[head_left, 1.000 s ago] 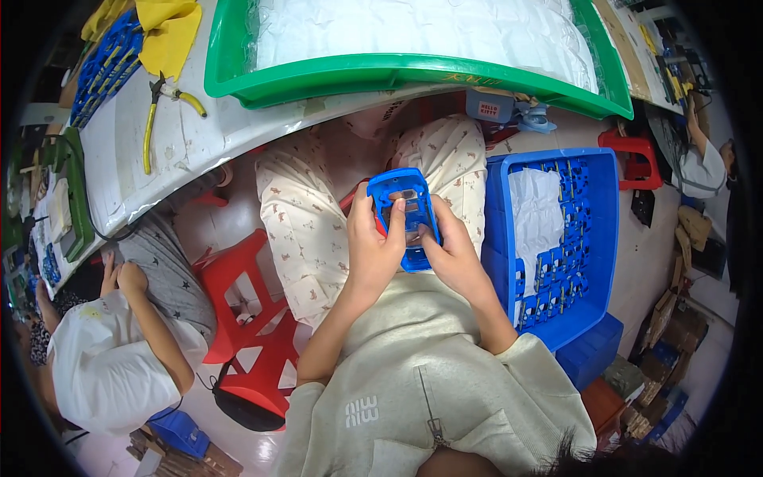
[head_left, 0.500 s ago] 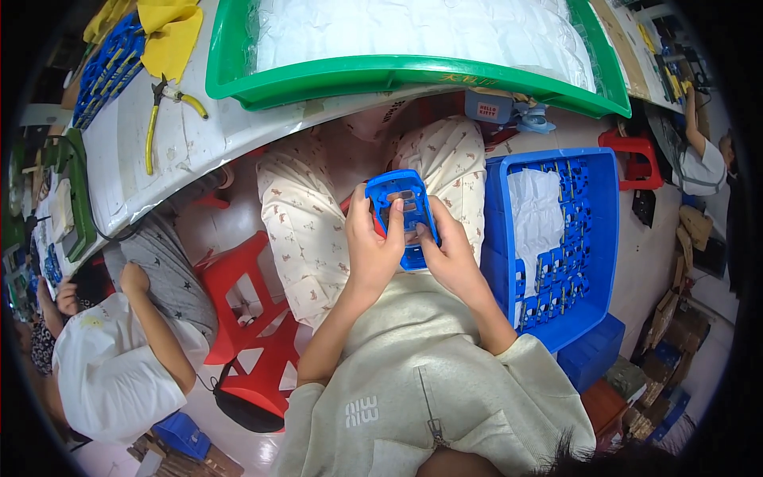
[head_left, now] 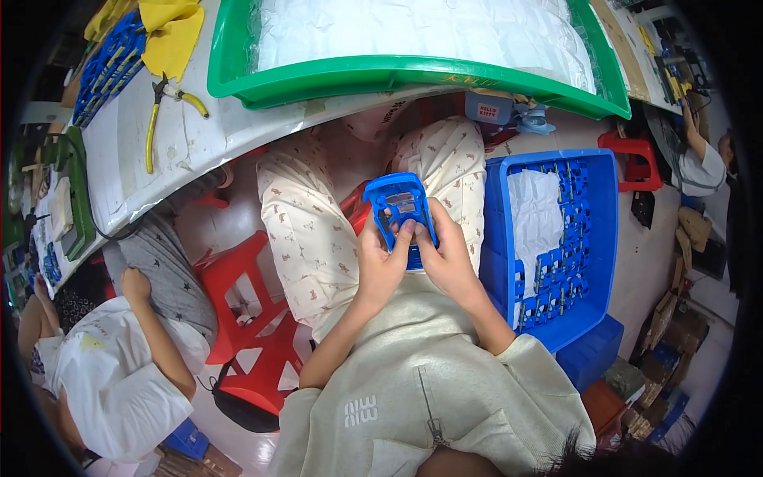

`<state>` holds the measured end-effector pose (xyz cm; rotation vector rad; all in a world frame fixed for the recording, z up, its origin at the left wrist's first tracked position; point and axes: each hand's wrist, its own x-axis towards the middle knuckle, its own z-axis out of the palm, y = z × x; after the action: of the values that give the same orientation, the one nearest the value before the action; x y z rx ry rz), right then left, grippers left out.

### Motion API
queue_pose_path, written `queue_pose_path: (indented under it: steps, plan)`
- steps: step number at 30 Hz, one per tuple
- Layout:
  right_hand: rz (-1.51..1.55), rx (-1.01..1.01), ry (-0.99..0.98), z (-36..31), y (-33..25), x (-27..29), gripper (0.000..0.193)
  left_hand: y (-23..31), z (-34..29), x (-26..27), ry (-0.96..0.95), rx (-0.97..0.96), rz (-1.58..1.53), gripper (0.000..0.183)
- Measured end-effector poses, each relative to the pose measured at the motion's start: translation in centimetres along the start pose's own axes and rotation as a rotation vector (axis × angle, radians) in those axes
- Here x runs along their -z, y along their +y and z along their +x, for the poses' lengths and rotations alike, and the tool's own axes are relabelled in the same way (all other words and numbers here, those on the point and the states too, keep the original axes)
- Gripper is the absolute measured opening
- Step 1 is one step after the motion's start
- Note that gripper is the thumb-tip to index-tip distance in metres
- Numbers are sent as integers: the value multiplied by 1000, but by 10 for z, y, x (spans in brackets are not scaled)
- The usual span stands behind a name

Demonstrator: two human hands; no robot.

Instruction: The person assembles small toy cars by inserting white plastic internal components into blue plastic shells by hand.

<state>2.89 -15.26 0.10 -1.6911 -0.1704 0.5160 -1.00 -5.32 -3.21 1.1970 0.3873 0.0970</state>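
Observation:
Above my lap I hold a blue plastic housing [head_left: 395, 188], a long shell with cut-out openings and rounded corners. My left hand [head_left: 381, 258] grips its left side near the lower end, thumb pressed on the inner face. On the opposite side my right hand [head_left: 447, 246] wraps its fingers round the edge, its thumb close beside the left one. The fingers behind the shell are hidden. What the thumbs press on is too small to make out.
A green tray [head_left: 334, 77] lined with white padded sheets is on the table ahead. Yellow-handled cutting pliers [head_left: 152, 131] lie to its left. At my right stands a blue bin [head_left: 497, 230] of blue parts. Red stools [head_left: 230, 278] and a seated co-worker [head_left: 119, 374] are at left.
My left hand has slid down the housing, and its thumb has moved from the upper middle to the lower part beside my right thumb. The co-worker at left has shifted slightly.

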Motion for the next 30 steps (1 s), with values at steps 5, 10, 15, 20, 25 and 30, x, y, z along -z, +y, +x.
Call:
queue_pose_path:
  steps: [5, 10, 15, 20, 25, 30]
  plan:
    - [-69, 100, 60, 2, 7, -5, 32, 19, -7, -4, -40, -143, 131, 42]
    - [-262, 329, -136, 6, -10, -43, 65, 33, 1, 33, 170, -43, 75, 51]
    - [-43, 322, -533, 11, -59, -70, 66, 115, 29, 135, 559, -373, 212, 44]
    - [-340, 513, -400, 29, -48, -47, 35, 211, 101, 248, 1030, -473, 1266, 49]
    - [-345, 458, -340, 43, -4, -31, 24, 181, 141, 386, 1114, -254, 1405, 49]
    - [-225, 279, -85, 51, 11, -13, 22, 218, 152, 241, 1107, -715, 1560, 54]
